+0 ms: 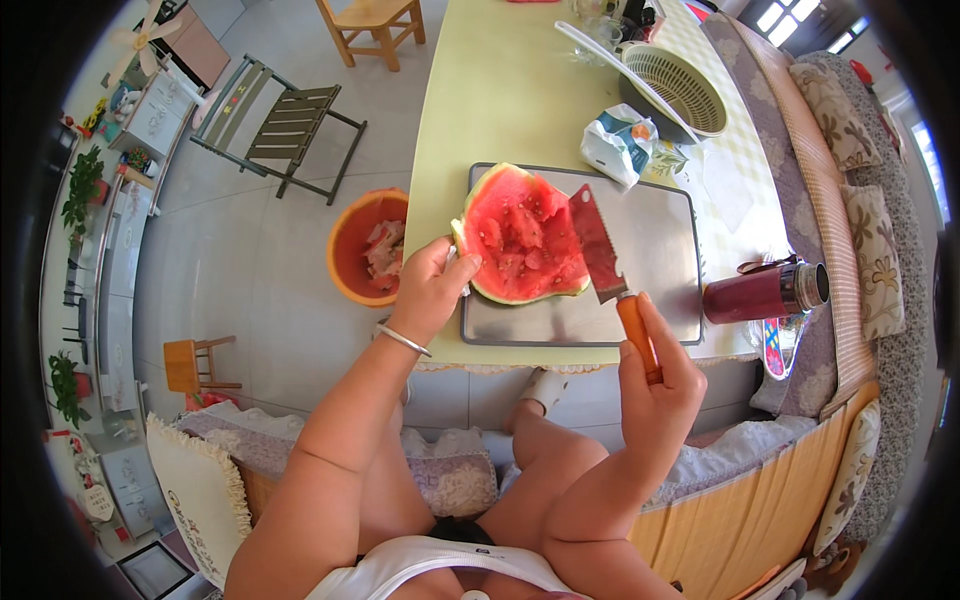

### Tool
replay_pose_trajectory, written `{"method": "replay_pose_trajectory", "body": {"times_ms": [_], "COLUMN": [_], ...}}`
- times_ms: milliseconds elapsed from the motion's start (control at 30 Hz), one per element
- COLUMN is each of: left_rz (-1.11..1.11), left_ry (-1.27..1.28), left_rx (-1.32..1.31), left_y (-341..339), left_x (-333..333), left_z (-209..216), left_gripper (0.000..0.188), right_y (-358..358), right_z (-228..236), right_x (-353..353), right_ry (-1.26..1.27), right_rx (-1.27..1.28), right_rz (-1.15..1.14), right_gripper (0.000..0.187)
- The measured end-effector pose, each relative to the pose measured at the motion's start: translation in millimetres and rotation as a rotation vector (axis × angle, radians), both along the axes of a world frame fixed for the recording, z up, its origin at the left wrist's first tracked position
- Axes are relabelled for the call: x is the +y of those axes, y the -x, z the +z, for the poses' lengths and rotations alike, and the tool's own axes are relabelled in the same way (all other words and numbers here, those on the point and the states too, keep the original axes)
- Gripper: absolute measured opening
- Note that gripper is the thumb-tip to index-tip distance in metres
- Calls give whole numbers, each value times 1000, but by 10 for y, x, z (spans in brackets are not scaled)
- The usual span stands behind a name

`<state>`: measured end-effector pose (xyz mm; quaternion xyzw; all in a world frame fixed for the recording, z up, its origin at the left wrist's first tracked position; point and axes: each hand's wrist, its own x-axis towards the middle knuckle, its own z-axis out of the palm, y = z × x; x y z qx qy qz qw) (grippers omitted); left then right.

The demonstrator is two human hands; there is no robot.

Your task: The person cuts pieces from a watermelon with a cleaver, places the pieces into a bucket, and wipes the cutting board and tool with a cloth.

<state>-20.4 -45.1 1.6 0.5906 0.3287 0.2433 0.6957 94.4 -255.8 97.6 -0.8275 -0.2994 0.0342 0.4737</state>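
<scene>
A large cut piece of watermelon (525, 240), red flesh upward with a ragged hollow in its middle, rests on the left part of a metal cutting board (655, 318). My left hand (432, 285) grips its left edge, thumb on the near side. A bit of white material, perhaps tissue, shows between the fingers and the rind. In my right hand (663, 365) is a wide-bladed kitchen knife (602, 255) with an orange-brown handle. Its wet, red-smeared blade is raised at the right edge of the watermelon, and I cannot tell whether it touches.
An orange bin (345, 250) with scraps stands on the floor left of the table (470, 100). A maroon thermos (755, 295) lies right of the board. Behind it are a white tissue pack (615, 145) and a strainer basket (680, 90). Folding chair (295, 125) at far left.
</scene>
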Motion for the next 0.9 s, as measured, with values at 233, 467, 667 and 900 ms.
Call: {"method": "replay_pose_trajectory", "body": {"times_ms": [233, 467, 667, 900], "left_rz": [-10, -23, -95, -58], "left_ry": [-133, -137, -62, -156], "left_rx": [-12, -19, -17, -34], "left_y": [2, 15, 31, -17], "left_x": [-20, 14, 48, 14], "left_z": [-19, -39, 17, 12], "left_gripper": [16, 18, 24, 15], "right_y": [-59, -117, -204, -147], "right_z": [-97, -162, -319, -341], "right_x": [63, 50, 70, 97], "right_ry": [-74, -84, -125, -28], "right_rx": [145, 251, 370, 80], "right_rz": [-31, -28, 33, 69], "right_gripper": [41, 40, 39, 44]}}
